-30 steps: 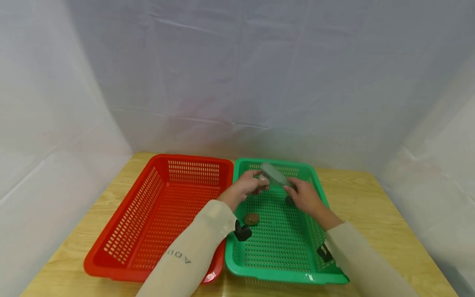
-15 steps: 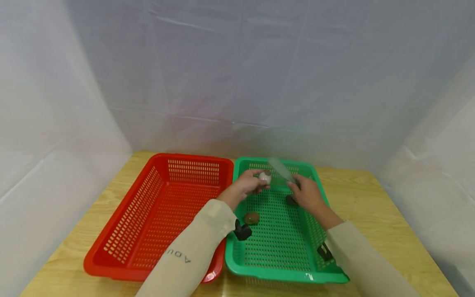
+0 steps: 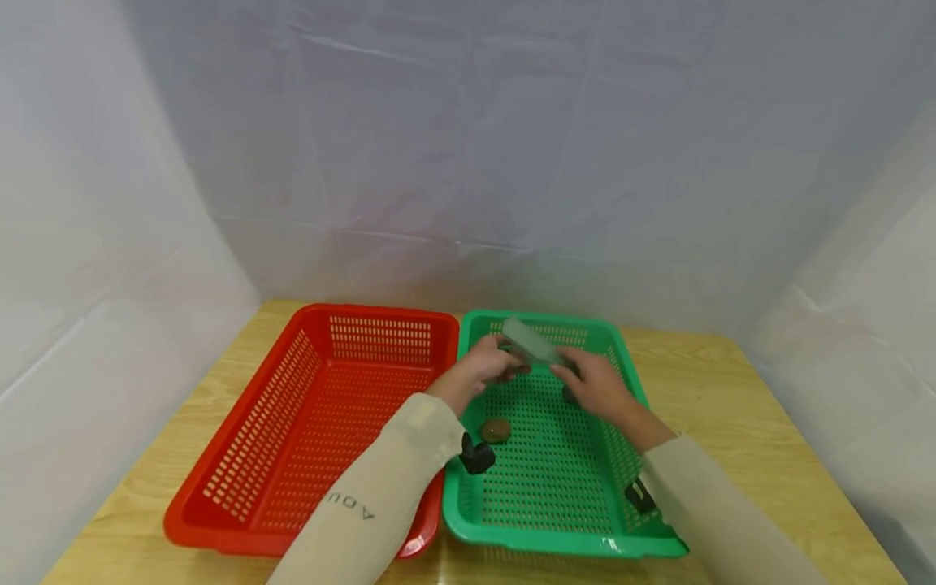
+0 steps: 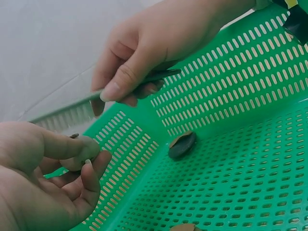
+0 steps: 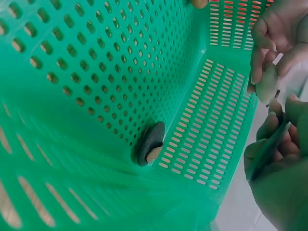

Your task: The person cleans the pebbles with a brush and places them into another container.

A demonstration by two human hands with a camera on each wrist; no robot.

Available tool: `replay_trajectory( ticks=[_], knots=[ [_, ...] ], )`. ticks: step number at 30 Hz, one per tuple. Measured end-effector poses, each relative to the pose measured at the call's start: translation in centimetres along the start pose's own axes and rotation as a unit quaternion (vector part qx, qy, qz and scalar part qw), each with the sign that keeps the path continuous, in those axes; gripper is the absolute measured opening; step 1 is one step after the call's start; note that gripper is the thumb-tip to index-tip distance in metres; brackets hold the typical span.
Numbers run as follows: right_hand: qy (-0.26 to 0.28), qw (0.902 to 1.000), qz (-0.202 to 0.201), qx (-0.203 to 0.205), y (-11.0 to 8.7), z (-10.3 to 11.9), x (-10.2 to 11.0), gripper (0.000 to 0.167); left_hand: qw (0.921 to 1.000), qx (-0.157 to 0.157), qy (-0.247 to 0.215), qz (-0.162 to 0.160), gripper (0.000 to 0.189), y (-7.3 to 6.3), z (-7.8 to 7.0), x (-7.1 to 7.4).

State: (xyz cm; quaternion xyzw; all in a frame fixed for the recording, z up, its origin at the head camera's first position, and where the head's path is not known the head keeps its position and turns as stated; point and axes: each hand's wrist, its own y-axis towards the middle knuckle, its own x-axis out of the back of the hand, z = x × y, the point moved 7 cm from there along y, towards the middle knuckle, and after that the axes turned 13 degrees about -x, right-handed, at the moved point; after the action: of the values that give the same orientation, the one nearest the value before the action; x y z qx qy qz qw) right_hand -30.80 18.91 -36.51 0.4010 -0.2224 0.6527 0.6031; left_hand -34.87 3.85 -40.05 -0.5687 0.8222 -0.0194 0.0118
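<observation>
My left hand (image 3: 491, 361) pinches a pale, rounded stone (image 4: 83, 155) between thumb and fingertips, above the back of the green basket (image 3: 537, 539). In my right hand (image 3: 598, 383) is the handle of a long brush (image 3: 532, 341) with a grey-green back. Its pale bristles point down toward the stone, which the brush covers in the head view. Inside the basket, a brown stone (image 3: 496, 431) lies at the left side. A dark stone (image 4: 183, 145) with a tan patch lies near the right wall, partly behind my right hand in the head view.
A red basket (image 3: 241, 538) stands directly left of the green one, both on a wooden table (image 3: 720, 398). White sheeting (image 3: 468, 162) hangs behind and along both sides. Black straps (image 3: 478, 455) show at my wrists.
The brush lifted off the stone half a second ago, showing a brown patch on it. Now my right hand has moved left and down, and the brush overlaps the stone again. My left hand stays put.
</observation>
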Motion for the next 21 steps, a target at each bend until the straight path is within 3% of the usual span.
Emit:
replay_trajectory(
  ticks=[12, 21],
  knots=[
    [0.013, 0.9994, 0.033, -0.007, -0.17, -0.37, -0.63, 0.032, 0.9998, -0.013, 0.012, -0.001, 0.045, 0.15, 0.13, -0.07],
    [0.008, 0.9995, 0.016, -0.026, -0.03, -0.65, -0.25, 0.035, 0.9999, -0.009, -0.006, 0.005, 0.05, 0.32, -0.02, -0.13]
  ],
)
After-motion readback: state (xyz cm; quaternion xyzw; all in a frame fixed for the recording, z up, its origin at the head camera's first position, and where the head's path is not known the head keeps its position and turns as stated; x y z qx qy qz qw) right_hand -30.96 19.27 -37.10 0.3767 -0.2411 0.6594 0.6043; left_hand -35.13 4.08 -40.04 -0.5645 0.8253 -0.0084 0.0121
